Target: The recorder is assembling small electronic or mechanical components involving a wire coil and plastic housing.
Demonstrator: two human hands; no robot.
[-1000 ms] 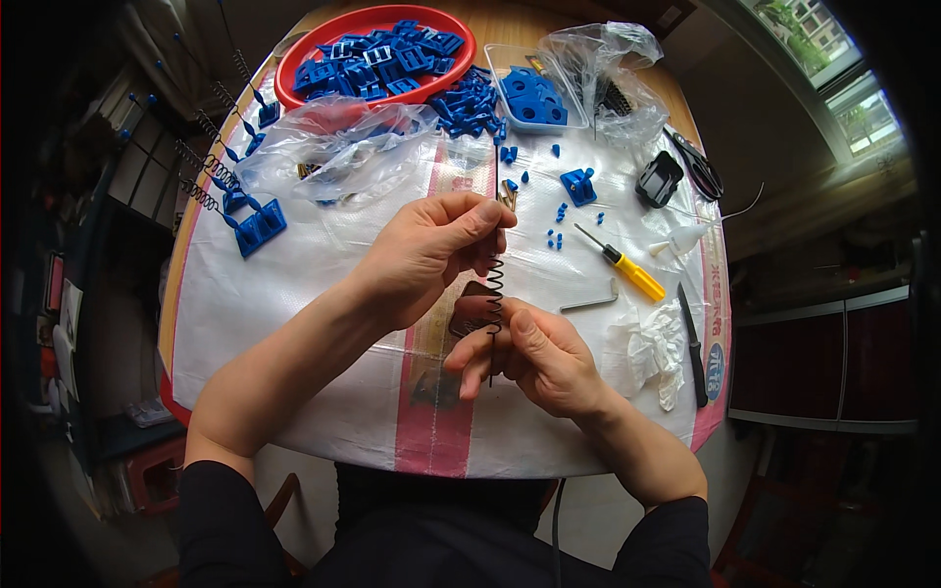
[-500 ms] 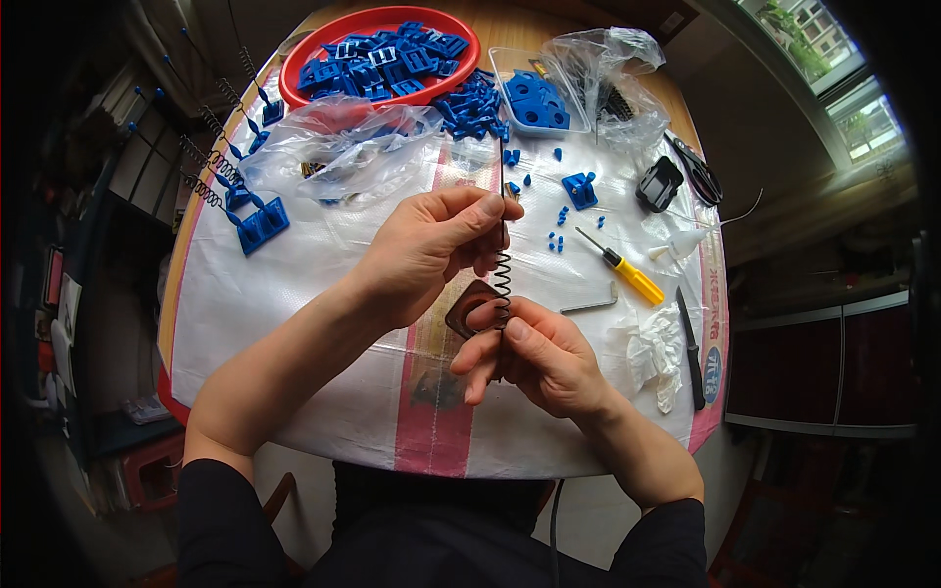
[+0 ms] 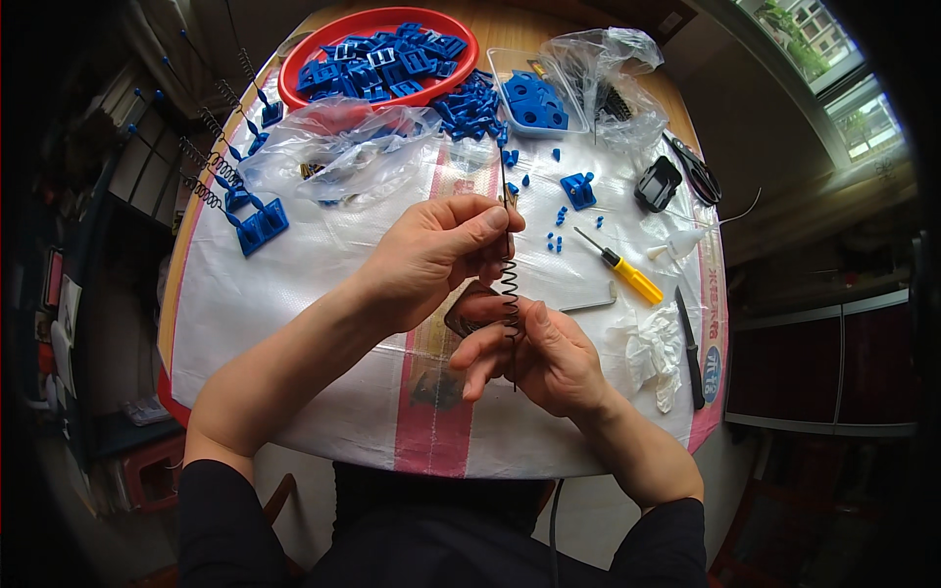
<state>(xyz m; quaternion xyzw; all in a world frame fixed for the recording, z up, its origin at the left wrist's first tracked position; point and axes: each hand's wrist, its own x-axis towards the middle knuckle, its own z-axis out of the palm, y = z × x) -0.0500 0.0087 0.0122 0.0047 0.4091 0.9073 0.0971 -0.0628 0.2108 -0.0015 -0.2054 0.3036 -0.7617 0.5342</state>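
A thin black wire spring [image 3: 510, 277] stands almost upright between my hands, coiled in the middle and straight at both ends. My left hand [image 3: 436, 250] pinches its upper straight part between thumb and fingers. Around the lower coils is my right hand [image 3: 549, 358]: its thumb is lifted off the wire, and its spread fingers lie behind the spring. Past those fingers, a dark square piece [image 3: 459, 312] on the table is partly hidden. Blue shows at the wire's top end, against the blue pile [image 3: 469, 106]; whether it is attached I cannot tell.
At the back are a red basin [image 3: 286, 83] of blue plates, a clear tub [image 3: 498, 71] and plastic bags [image 3: 343, 147]. Blue bases with springs [image 3: 263, 225] line the left edge. Rightward lie a yellow screwdriver [image 3: 637, 281], hex key [image 3: 591, 306], knife [image 3: 692, 358], scissors [image 3: 701, 176] and crumpled tissue [image 3: 655, 353].
My right thumb has come up off the spring, and the right fingers have loosened. The spring and my left hand have shifted slightly to the right.
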